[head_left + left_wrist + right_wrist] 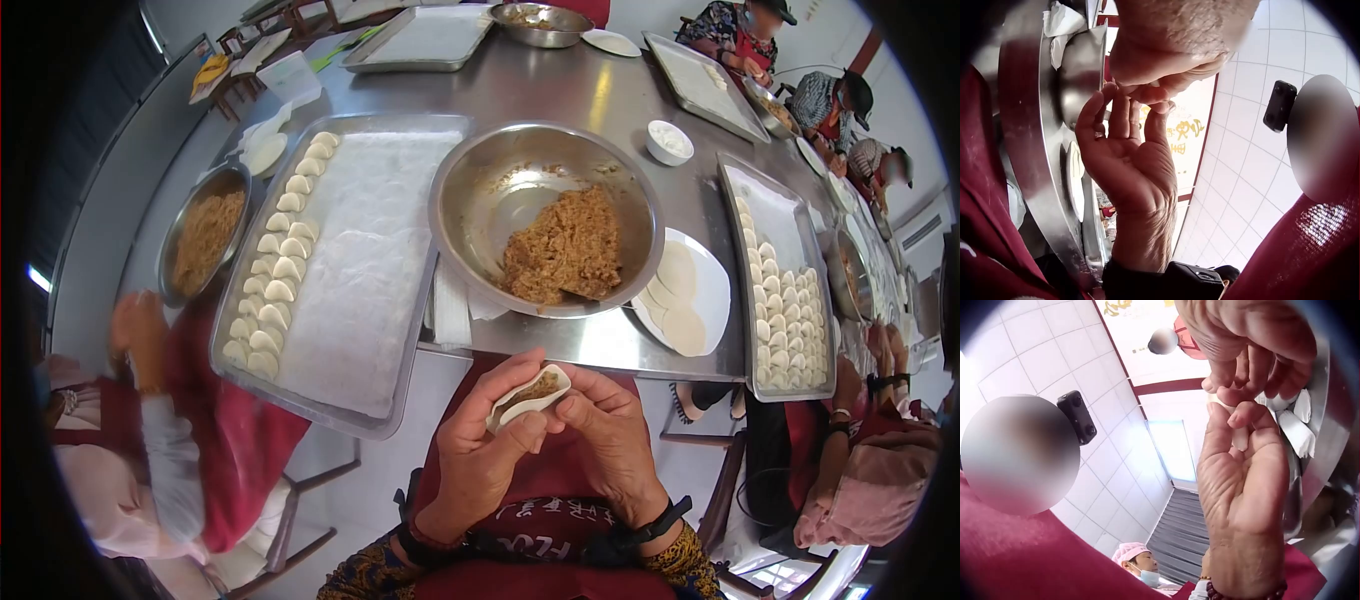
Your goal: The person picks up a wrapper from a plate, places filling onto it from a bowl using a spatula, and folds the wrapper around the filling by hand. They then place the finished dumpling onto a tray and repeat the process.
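Note:
In the head view, my left hand [478,440] and right hand [612,440] hold one white dough wrapper [522,405] between their fingertips, low in front of the apron. The wrapper is partly folded, its top gaping, with brown filling [543,387] inside. The left wrist view has my left hand [1179,47] large at the top, meeting the right hand [1129,156], whose fingers are bent. From the right wrist, the right hand [1254,344] covers much of the wrapper [1240,439], while the left hand [1244,481] pinches it from below.
Beyond the hands stands a steel bowl [470,180] of filling. A tray [350,410] with rows of dumplings lies left; round wrappers [684,330] sit on a plate [712,290] at right. Another dumpling tray [735,200] is farther right. People work on both sides.

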A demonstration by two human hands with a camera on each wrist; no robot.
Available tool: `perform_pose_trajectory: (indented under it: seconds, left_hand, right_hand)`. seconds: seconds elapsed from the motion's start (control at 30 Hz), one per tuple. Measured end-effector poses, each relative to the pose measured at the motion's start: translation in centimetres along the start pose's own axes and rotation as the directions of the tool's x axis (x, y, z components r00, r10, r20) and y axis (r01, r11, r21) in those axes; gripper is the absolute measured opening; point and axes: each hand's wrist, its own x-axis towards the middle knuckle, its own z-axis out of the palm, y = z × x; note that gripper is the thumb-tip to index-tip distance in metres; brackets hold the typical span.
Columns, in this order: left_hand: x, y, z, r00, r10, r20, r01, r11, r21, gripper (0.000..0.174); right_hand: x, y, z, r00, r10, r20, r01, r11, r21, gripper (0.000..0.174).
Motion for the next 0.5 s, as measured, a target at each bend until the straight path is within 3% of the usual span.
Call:
perform_pose_trajectory:
  seconds: [0.5]
  left_hand:
    - [-0.08,-0.45,0.61,0.999,0.016,-0.041,-0.015,1.000,0.012,0.038]
  right_hand:
    - [-0.10,0.52,0.19,0.997,-0.065,-0.028,0.066,0.998,0.019,0.028]
